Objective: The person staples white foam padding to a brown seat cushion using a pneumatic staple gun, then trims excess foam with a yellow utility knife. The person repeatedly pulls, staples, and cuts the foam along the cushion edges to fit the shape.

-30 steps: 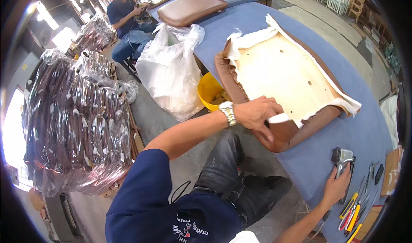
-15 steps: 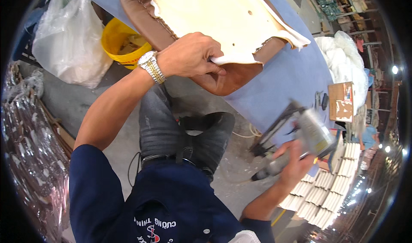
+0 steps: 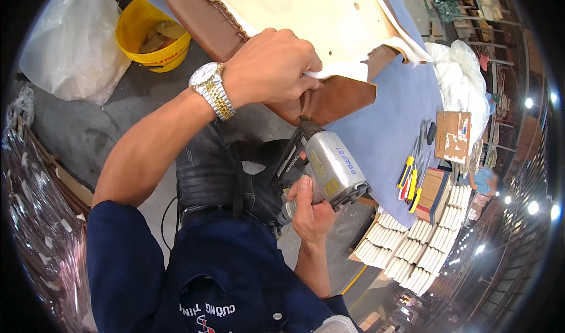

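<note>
A brown leather-covered cushion panel point(image 3: 203, 24) lies upside down on the blue table, its cream board point(image 3: 294, 15) facing up. My left hand point(image 3: 273, 68), with a watch on the wrist, is closed on the loose leather flap point(image 3: 341, 97) at the near corner, pinching its white-backed edge. My right hand point(image 3: 312, 212) grips a grey pneumatic staple gun point(image 3: 332, 168) by its handle. The gun's nose meets or nearly meets the leather just below my left hand; actual contact is hard to tell.
A yellow bucket point(image 3: 156, 56) holding scraps and a clear plastic bag point(image 3: 76, 45) stand at the left. Pliers and other hand tools point(image 3: 411, 177) lie on the table point(image 3: 376, 133) at right, near a cardboard box point(image 3: 453, 136). Stacked staple strips point(image 3: 421, 245) sit beyond its near edge.
My right hand has brought the staple gun leftward and up from the right side to the cushion's near corner. My left hand keeps its hold on the leather flap.
</note>
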Demonstrator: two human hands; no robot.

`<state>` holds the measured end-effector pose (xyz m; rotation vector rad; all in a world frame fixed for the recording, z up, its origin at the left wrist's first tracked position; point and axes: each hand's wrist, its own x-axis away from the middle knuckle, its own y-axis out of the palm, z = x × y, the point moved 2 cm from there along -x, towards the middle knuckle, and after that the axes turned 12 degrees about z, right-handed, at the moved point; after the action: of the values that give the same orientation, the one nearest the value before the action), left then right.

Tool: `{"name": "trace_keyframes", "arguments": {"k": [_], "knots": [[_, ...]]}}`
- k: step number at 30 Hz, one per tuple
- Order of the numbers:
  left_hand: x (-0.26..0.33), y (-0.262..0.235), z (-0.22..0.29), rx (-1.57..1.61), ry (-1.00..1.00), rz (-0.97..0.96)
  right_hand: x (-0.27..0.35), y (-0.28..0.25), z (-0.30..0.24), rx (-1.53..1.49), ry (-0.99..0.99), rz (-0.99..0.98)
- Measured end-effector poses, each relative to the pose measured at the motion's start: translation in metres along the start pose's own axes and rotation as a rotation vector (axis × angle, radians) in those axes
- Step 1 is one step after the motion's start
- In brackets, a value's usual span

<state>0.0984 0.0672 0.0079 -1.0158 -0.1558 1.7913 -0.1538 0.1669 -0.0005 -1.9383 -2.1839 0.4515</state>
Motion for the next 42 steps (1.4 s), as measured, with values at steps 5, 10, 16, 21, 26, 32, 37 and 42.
{"name": "trace_keyframes", "arguments": {"k": [5, 10, 16, 21, 26, 32, 37, 42], "knots": [[-0.001, -0.002, 0.000, 0.004, -0.003, 0.005, 0.001, 0.010, -0.001, 0.035, -0.001, 0.064], [0.003, 0.002, 0.002, 0.004, -0.040, -0.023, -0.006, 0.022, -0.024, 0.143, 0.059, 0.057], [0.011, 0.002, 0.001, 0.031, -0.048, -0.066, -0.012, 0.026, -0.041, 0.096, 0.188, 0.119], [0.012, 0.008, 0.002, 0.063, 0.022, -0.010, -0.018, 0.013, -0.038, 0.086, 0.277, 0.088], [0.005, -0.006, 0.000, 0.069, -0.020, 0.012, -0.036, 0.016, -0.025, 0.028, 0.005, -0.064], [-0.006, -0.024, 0.012, 0.235, -0.003, -0.261, 0.004, -0.035, 0.026, 0.036, -0.102, -0.146], [0.000, -0.005, 0.027, 0.024, -0.007, -0.037, 0.021, -0.039, 0.049, 0.008, 0.007, -0.235], [0.025, 0.000, 0.025, 0.175, -0.177, 0.191, 0.028, -0.053, 0.061, -0.036, 0.054, -0.161]]}}
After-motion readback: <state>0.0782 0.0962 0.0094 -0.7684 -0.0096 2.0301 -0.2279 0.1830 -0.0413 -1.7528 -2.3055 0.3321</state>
